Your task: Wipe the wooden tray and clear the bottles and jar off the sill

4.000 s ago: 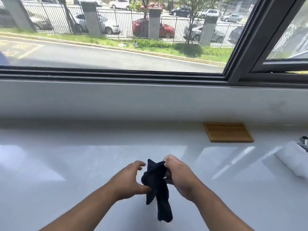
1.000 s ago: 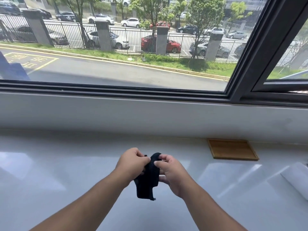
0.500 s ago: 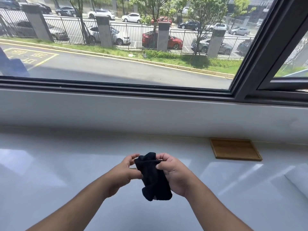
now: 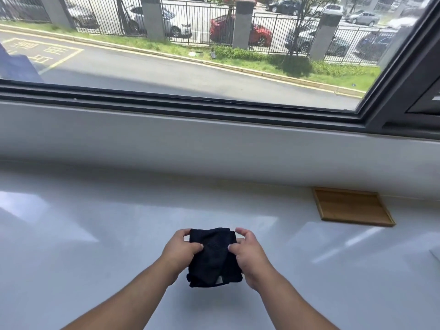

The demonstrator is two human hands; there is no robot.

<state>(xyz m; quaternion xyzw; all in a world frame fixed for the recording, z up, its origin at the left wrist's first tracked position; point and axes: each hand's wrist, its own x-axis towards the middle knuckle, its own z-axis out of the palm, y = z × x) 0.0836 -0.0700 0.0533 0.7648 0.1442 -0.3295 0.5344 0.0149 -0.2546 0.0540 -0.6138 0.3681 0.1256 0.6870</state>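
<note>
— White and glossy, the wide window sill (image 4: 95,246) runs the full width under the dark-framed window (image 4: 214,106), bare to the left of the arms and in front of them.

— And on the right?

— The flat rectangular wooden tray (image 4: 352,207) lies against the sill's back wall, well apart from the hands, with bare sill between. A pale edge of something shows at the far right border; what it is cannot be told.

— What do the hands hold?

— A dark navy folded cloth (image 4: 214,256), held above the sill. The left hand (image 4: 181,251) pinches its left edge between thumb and fingers, the right hand (image 4: 247,253) its right edge.

— What has changed?

— Half a second ago the cloth hung bunched and narrow; it is now spread into a squarer pad between the hands.
</note>
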